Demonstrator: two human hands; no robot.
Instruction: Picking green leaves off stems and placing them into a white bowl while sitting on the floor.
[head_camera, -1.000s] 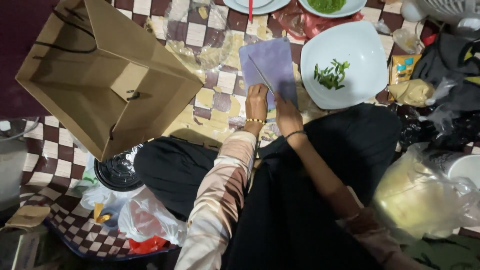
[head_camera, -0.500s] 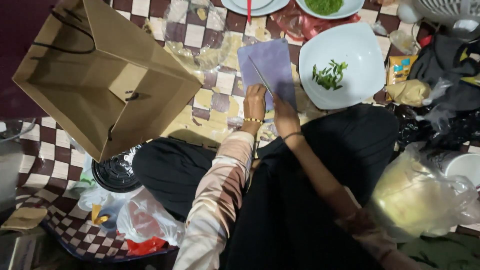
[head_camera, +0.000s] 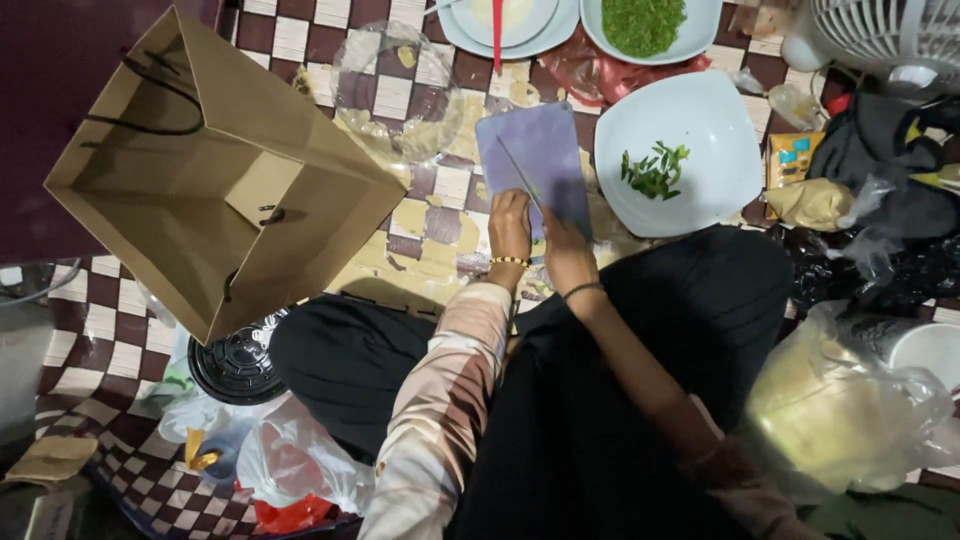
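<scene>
Your right hand (head_camera: 565, 250) grips a knife (head_camera: 525, 182) on the bare purple cutting board (head_camera: 535, 160), left hand (head_camera: 508, 225) resting at its near edge; some chopped greens (head_camera: 653, 170) already fill the white plate (head_camera: 700, 120).

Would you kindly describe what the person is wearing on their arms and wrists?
The left arm wears a long sleeve in soft peach, cream and grey patches, with a gold beaded bracelet at the wrist. The right arm is bare to the pushed-up sleeve, with a thin dark band around the wrist.
</scene>
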